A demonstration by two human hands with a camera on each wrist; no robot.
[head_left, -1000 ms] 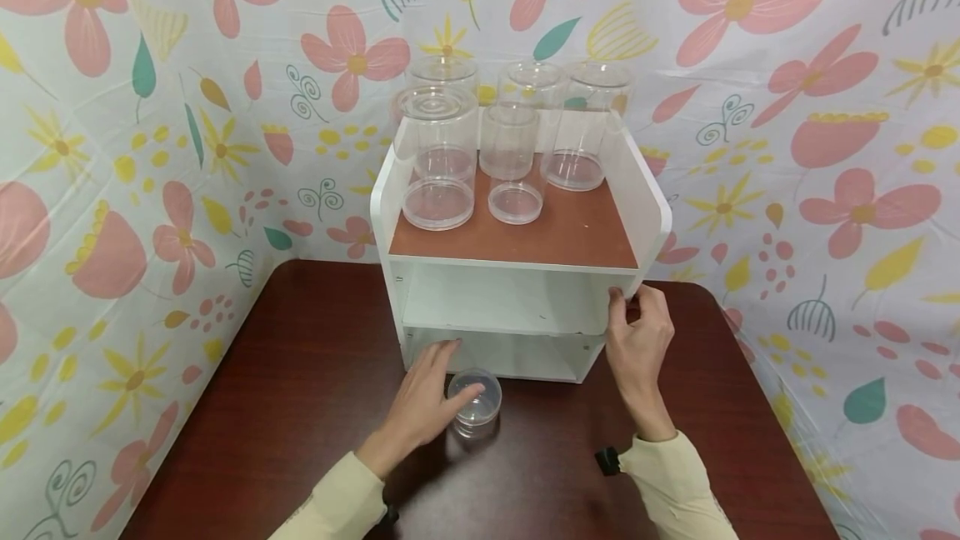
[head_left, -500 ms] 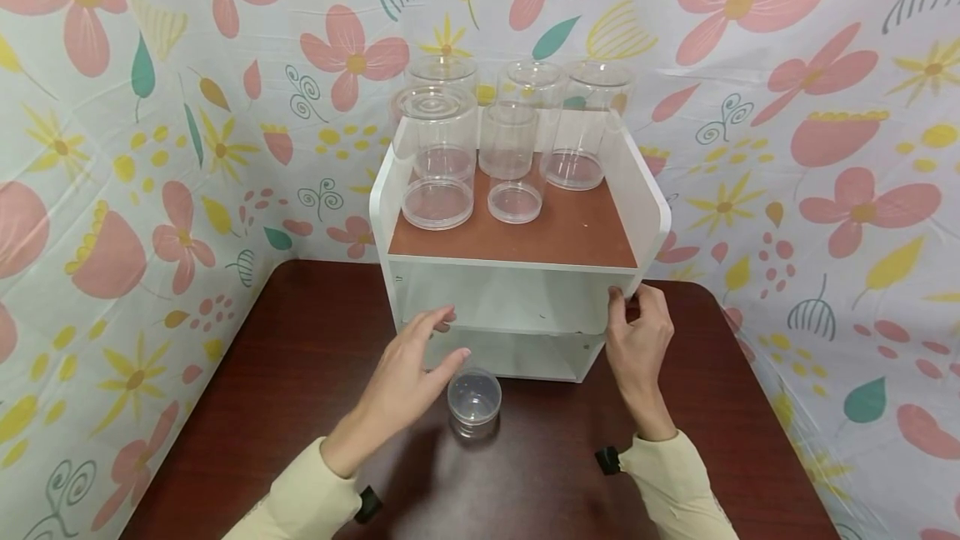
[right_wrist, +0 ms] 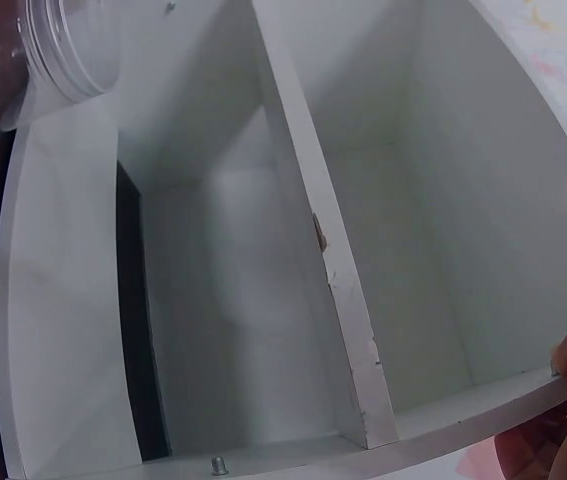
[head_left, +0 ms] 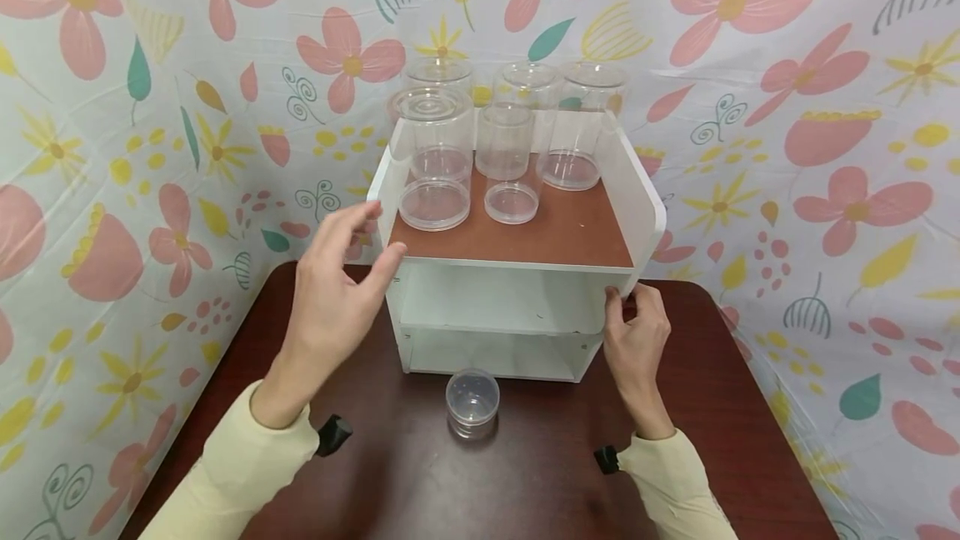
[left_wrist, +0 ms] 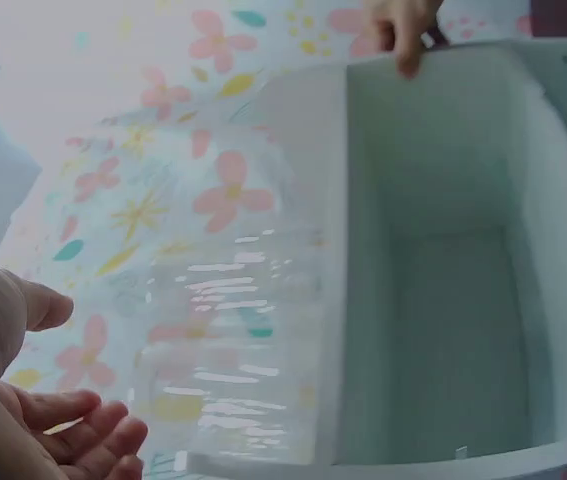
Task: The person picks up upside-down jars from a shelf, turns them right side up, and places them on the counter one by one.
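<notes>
I list one clear jar (head_left: 437,152), near left atop the white shelf (head_left: 570,236) — judged light, stiff, slippery; best held round its sides. Left hand (head_left: 330,294) gapes, empty; right hand (head_left: 637,338) grips the shelf's right edge.

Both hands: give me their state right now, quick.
Left hand: open, holding nothing.
Right hand: closed, gripping the side edge of the white shelf.

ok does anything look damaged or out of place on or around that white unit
Yes: the middle board of the white unit has a chipped front edge, brown showing through the white. One clear jar also stands on the table, apart from the jars on top.
</notes>
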